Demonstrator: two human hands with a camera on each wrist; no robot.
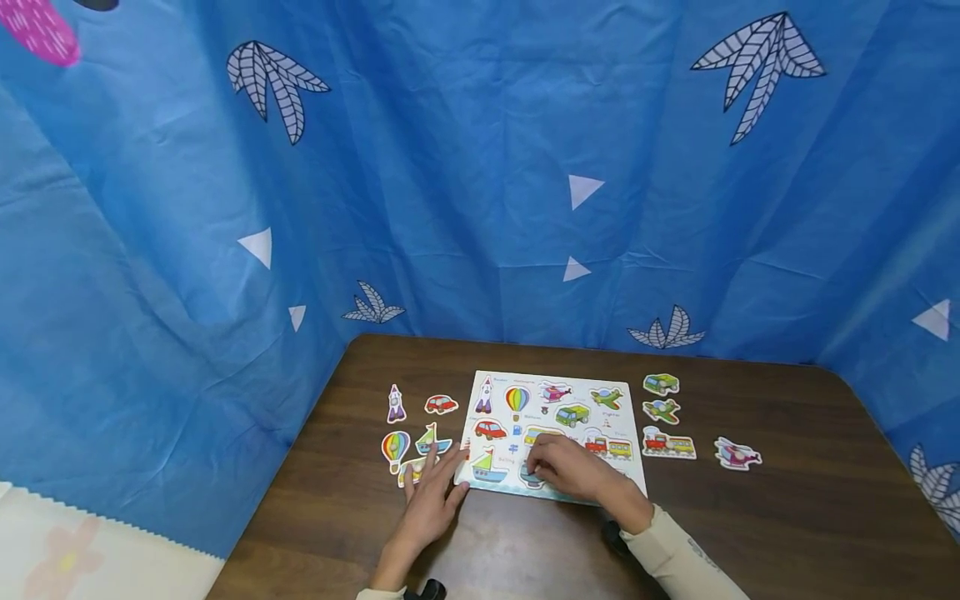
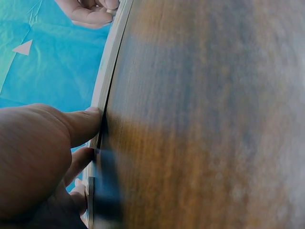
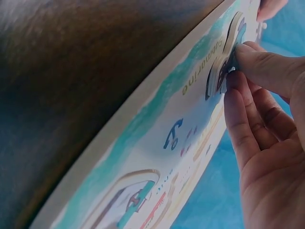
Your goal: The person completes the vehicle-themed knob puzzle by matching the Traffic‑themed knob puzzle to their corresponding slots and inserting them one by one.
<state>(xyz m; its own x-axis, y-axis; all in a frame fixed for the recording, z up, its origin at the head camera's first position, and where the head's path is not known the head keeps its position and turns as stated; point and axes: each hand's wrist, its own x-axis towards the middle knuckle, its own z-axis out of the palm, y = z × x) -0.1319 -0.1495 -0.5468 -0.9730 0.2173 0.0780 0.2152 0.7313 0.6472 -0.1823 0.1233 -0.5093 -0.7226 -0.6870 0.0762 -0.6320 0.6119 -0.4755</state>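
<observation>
A white wooden peg puzzle board [image 1: 630, 408] with pictures of vehicles lies on the table. My right hand [image 1: 573, 468] pinches a submarine piece [image 3: 219, 76] between thumb and fingers, over the board's lower middle. In the right wrist view, the piece's edge stands above the board surface beside the printed word "Submarine". My left hand [image 1: 431, 500] lies at the board's lower left corner, its fingers extended; the left wrist view has the thumb against the board's edge [image 2: 110, 62]. Partly hidden under the left fingers is a yellow vehicle piece [image 1: 407, 475].
Left of the board lie a rocket [image 1: 395, 403], a red car [image 1: 441, 404], a balloon [image 1: 395, 447] and a sailboat [image 1: 431, 440]. On the right are a green truck [image 1: 661, 384], a plane [image 1: 662, 411], a train [image 1: 669, 443] and a helicopter [image 1: 737, 454]. A blue curtain [image 1: 465, 167] hangs behind.
</observation>
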